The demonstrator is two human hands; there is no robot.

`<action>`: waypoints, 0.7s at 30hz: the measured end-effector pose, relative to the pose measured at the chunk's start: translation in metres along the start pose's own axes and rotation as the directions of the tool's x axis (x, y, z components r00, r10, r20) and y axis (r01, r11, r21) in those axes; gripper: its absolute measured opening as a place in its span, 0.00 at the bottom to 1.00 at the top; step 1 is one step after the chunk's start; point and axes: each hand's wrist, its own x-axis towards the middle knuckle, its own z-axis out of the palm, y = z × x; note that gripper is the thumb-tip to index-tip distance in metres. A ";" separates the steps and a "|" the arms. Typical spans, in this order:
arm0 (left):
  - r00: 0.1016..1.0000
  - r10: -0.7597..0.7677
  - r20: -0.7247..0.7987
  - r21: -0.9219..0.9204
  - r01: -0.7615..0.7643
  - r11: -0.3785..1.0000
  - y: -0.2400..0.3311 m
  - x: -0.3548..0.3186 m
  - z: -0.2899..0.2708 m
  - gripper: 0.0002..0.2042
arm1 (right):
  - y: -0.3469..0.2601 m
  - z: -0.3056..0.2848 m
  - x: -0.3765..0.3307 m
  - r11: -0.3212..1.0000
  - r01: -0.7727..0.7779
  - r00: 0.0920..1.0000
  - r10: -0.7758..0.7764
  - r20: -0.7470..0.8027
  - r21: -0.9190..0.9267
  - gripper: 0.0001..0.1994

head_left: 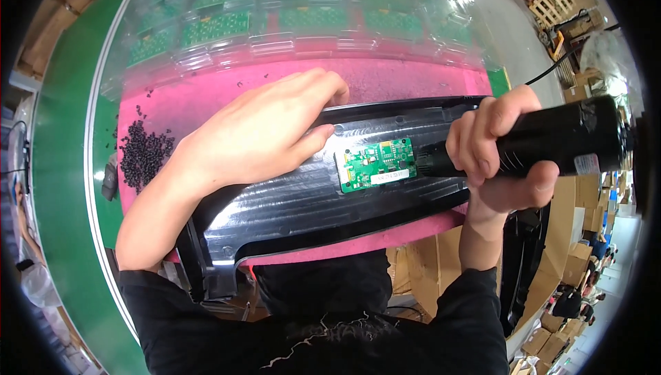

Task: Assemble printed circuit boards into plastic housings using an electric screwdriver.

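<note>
Pink matting (206,96) covers the tabletop. At centre, a long black plastic panel (289,196) carries a green circuit board (377,164). Left hand (258,131), fingers released, presses flat on the panel. At three o'clock, right hand (499,151) grasps a black electric screwdriver (564,137) beside the board.

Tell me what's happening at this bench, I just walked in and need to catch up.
A person is working on a long black plastic panel lying on a pink mat. Their left hand rests flat on the panel, holding it down. Their right hand grips a black electric screwdriver, its tip at the edge of a small green circuit board seated on the panel. A pile of small black screws lies to the left, and clear trays of more green boards sit behind.
</note>
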 end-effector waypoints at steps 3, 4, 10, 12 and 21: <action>1.000 0.026 0.000 0.060 -0.026 0.998 -0.002 -0.002 0.001 0.16 | 0.002 -0.002 0.000 1.000 -0.007 1.000 0.007 0.020 0.016 0.31; 1.000 0.031 0.003 0.066 -0.031 0.997 -0.003 -0.003 0.001 0.16 | 0.002 -0.002 0.000 1.000 -0.008 0.999 0.007 0.043 0.029 0.32; 0.986 -0.126 0.105 0.231 0.099 0.968 0.004 -0.011 -0.017 0.16 | -0.008 -0.010 0.011 0.928 -0.121 0.983 0.162 -0.091 0.352 0.24; 0.978 -0.172 0.116 0.166 0.152 0.974 0.008 -0.017 -0.026 0.16 | -0.019 -0.027 0.024 0.812 -0.136 0.909 0.330 -0.254 0.568 0.15; 0.995 -0.098 -0.005 0.402 0.091 0.911 -0.009 -0.042 -0.016 0.10 | -0.013 -0.067 -0.002 0.885 -0.094 0.910 0.263 -0.322 0.456 0.13</action>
